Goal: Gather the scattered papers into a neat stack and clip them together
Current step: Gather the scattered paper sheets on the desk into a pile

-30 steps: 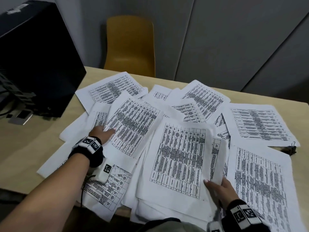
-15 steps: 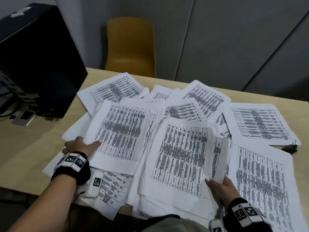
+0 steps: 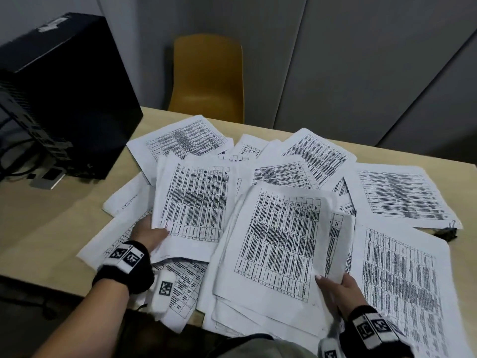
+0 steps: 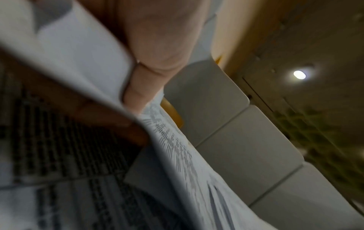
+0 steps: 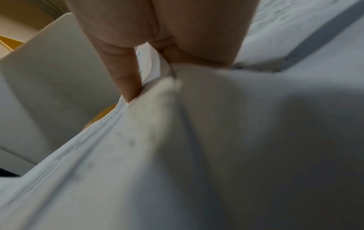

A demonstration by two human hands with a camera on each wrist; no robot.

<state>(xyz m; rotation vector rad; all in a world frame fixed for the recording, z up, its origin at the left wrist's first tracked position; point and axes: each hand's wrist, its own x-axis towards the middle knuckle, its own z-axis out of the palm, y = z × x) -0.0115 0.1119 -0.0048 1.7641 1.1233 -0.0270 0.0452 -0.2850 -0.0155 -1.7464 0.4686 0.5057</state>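
Many printed sheets lie scattered and overlapping on the wooden table (image 3: pixel 46 218). My left hand (image 3: pixel 151 235) pinches the near-left corner of a lifted sheet (image 3: pixel 197 200), thumb on top; the left wrist view shows the thumb (image 4: pixel 155 51) pressing that paper (image 4: pixel 82 62). My right hand (image 3: pixel 338 284) grips the near-right edge of a loose bundle of sheets (image 3: pixel 278 244), thumb on top; the right wrist view shows fingers (image 5: pixel 122 68) holding the bundle (image 5: pixel 197 140). A black binder clip (image 3: pixel 447 233) lies at the right, half under a sheet.
A black computer tower (image 3: pixel 64 94) with cables stands on the table's far left. A yellow chair (image 3: pixel 209 76) sits behind the table against grey wall panels. Bare tabletop shows at the left and near-left.
My left hand slid back toward me, took hold of a sheet's corner, and drew it up and toward the bundle. The right hand stayed on the bundle's edge.
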